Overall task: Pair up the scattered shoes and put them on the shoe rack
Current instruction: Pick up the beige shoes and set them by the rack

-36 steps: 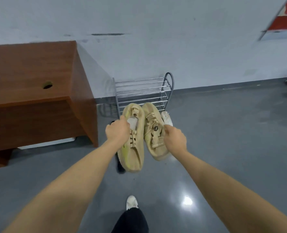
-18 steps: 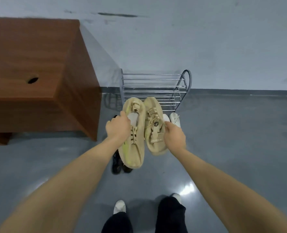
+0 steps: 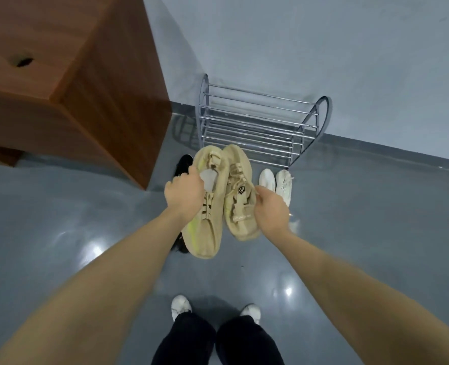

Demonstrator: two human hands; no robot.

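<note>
The left hand (image 3: 185, 197) is closed around the collar of a tan knit shoe (image 3: 209, 219), its weave soft and ribbed, a yellow-green streak along its side; the right hand (image 3: 270, 209) is clamped on the matching tan shoe (image 3: 240, 206), which bears a small dark hexagonal badge on the tongue; both hang side by side, touching, in the air just in front of the shoe rack (image 3: 257, 127); the rack is chrome, made of thin round bars with arched end loops, standing against the pale wall; a pair of white shoes (image 3: 276, 181) sits on the glossy grey floor at the rack's front right foot; a black shoe (image 3: 183, 164) lies by its front left, mostly hidden; a reddish wooden desk (image 3: 73, 75) stands to the rack's left.
</note>
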